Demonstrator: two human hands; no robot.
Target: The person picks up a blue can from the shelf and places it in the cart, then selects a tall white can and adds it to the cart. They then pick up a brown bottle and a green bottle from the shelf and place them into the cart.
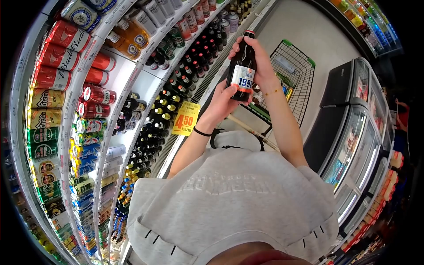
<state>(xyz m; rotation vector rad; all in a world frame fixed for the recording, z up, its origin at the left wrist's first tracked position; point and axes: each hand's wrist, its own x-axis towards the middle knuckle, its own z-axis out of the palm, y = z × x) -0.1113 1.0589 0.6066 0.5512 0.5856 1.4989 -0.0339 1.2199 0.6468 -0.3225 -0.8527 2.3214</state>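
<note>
A dark beer bottle with a red cap and a white, orange and blue label is held up in front of my chest, slightly tilted. Around its lower part my left hand is closed, the thumb lying by the label's bottom edge. My right hand grips the neck and upper side, with fingers wrapped behind the glass. Part of the label's right side is covered by the right hand. Beyond the bottle stands a shopping cart with a black wire basket and green corners; a few items lie in it.
On the left, curved shelves hold beer cans and several rows of dark bottles. A yellow price sign hangs by my left forearm. Glass-topped freezers line the right side. Grey floor shows past the cart.
</note>
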